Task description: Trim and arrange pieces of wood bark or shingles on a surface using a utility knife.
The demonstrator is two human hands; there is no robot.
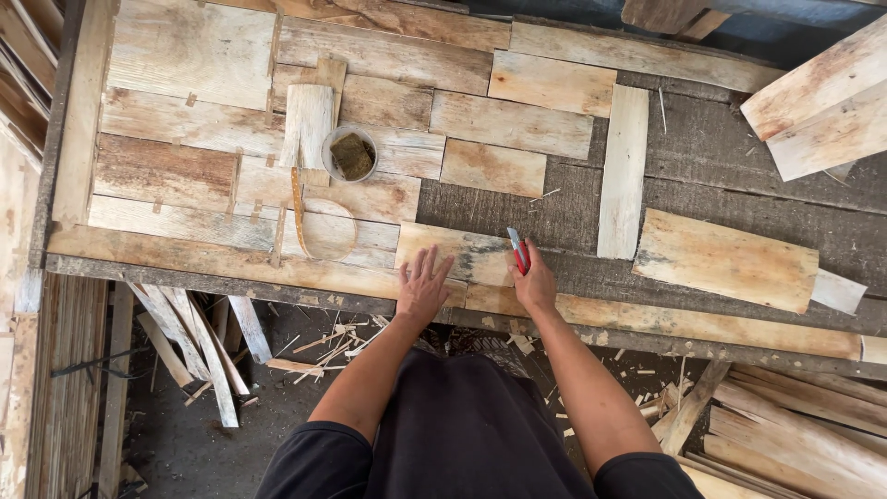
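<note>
Your left hand lay spread flat on the veneer; your right hand, at its 3 o'clock, gripped a red knife.

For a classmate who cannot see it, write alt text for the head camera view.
Seen from above, the left hand presses flat on a wood veneer sheet while the right hand holds a red cutter against it, on a workbench patched with veneer pieces.
</note>
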